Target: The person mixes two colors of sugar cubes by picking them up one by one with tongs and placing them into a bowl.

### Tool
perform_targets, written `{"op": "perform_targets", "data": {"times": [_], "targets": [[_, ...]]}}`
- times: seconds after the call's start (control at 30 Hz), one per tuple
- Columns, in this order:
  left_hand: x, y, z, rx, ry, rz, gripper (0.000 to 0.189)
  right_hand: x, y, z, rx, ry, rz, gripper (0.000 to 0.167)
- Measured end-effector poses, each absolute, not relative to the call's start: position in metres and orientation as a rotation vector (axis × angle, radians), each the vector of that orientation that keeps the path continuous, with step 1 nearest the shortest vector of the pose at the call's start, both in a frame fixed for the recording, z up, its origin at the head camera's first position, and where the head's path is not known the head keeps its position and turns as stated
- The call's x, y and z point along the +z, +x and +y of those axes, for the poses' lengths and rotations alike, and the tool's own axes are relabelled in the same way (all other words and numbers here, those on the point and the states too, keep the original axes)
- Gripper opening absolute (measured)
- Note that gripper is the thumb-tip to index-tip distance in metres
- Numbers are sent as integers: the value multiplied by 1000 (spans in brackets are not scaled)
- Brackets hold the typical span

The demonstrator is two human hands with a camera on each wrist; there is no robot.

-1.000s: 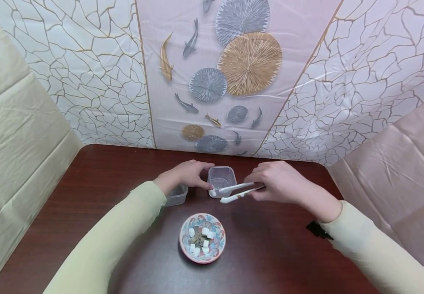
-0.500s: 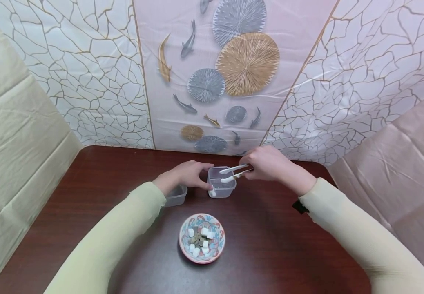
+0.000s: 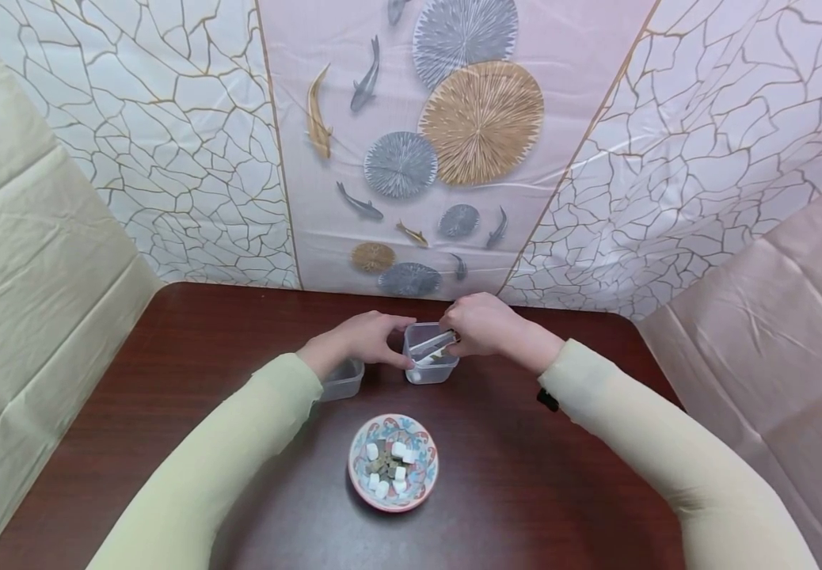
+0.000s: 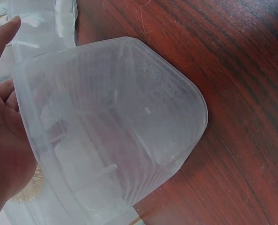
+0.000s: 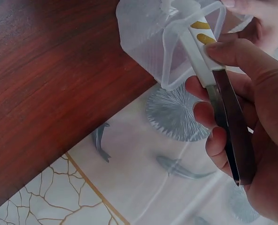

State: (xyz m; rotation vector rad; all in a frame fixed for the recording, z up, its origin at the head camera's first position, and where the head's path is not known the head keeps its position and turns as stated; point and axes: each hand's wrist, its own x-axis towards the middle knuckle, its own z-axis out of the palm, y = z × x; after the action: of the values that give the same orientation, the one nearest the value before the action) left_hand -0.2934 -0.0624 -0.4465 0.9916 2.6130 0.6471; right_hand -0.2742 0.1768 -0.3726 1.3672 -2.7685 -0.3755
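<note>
My right hand grips a pair of metal tongs with white tips. Those tips reach down into a clear plastic container toward its near left corner, where a small white piece shows through the wall. The left hand holds this container from the left, thumb at the near corner and fingers along the far side. Beneath the left wrist stands a second clear container, partly hidden in the head view. Nearer the body, a patterned bowl carries several white cubes and brownish pieces.
The dark wooden table ends at the back against a patterned cloth. Fabric panels rise on both sides. A small black object sits under the right sleeve.
The right hand has moved left with the tongs; their tips went from above the container's near edge, over its middle, down inside it. The left hand has stayed at the container.
</note>
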Motion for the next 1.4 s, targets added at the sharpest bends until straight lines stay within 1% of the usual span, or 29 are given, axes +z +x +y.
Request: {"op": "perform_targets", "data": {"times": [0.5, 1.4], "targets": [[-446, -293, -62, 675, 995, 2600, 87, -375, -281, 177, -392, 1300, -2758, 13], [-446, -291, -62, 692, 987, 2612, 87, -380, -279, 178, -449, 1274, -2712, 19]]}}
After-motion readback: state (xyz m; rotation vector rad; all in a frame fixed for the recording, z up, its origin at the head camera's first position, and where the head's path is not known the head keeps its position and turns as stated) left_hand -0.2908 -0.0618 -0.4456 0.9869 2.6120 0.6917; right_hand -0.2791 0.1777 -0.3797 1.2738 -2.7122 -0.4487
